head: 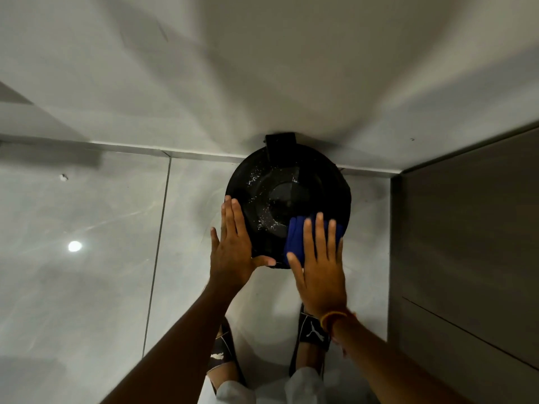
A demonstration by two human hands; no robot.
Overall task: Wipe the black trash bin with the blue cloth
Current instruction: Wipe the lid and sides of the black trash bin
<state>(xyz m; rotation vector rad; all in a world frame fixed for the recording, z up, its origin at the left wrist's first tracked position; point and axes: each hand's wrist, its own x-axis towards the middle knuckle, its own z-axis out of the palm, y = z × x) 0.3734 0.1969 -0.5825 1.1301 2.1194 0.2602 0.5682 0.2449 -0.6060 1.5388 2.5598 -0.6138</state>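
Note:
A round black trash bin stands on the floor against the wall, seen from above, its lid speckled with white droplets. My left hand lies flat against the bin's left edge, fingers straight, thumb on the near rim. My right hand presses flat on the blue cloth, which covers the lid's near right part. Most of the cloth is hidden under the fingers.
Glossy grey floor tiles spread to the left, with a bright light reflection. A dark cabinet side rises close on the right of the bin. The white wall is behind it. My feet in black sandals stand just below the bin.

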